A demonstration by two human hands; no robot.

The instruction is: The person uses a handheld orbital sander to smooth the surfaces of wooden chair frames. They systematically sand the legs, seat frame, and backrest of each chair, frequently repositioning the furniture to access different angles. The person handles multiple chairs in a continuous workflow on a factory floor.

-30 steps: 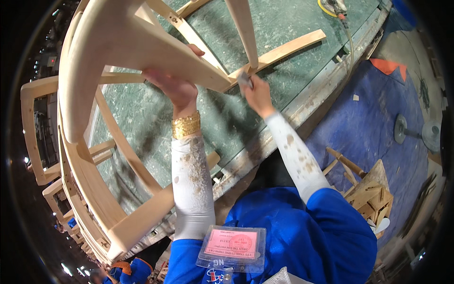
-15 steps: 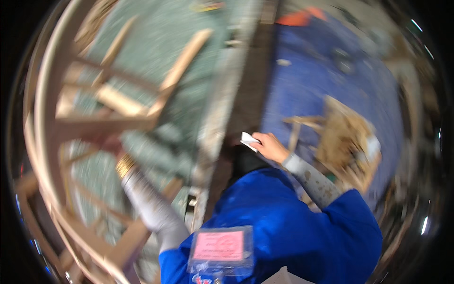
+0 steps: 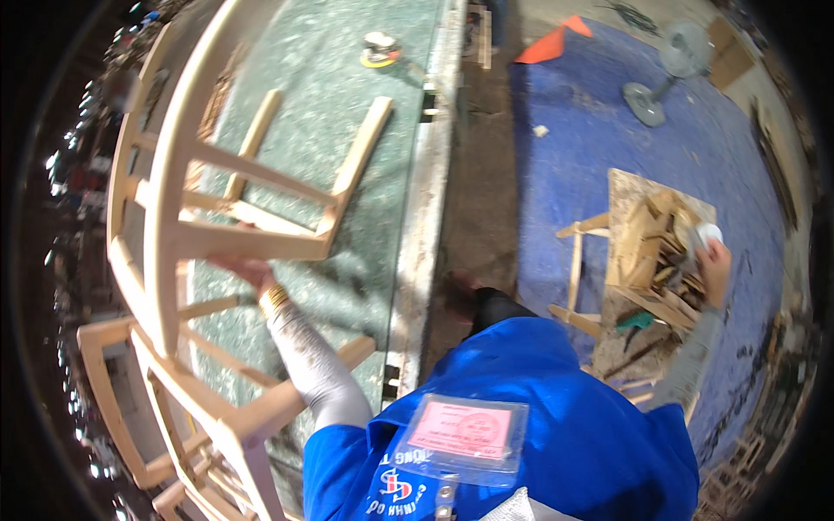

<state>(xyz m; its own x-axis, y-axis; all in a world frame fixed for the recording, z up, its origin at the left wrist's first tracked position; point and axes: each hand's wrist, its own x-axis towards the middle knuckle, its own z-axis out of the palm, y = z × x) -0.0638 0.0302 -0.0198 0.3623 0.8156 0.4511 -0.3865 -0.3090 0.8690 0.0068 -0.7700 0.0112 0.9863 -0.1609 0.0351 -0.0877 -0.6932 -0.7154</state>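
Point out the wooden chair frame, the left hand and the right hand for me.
wooden chair frame [image 3: 252, 239], head view, on a pale crossbar.
left hand [image 3: 248, 271], head view, on its back.
right hand [image 3: 716, 265], head view, on its back.

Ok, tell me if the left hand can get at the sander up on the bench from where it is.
Probably not: the left hand grips the wooden chair frame, and the sander lies far across the bench, beyond the frame's rails.
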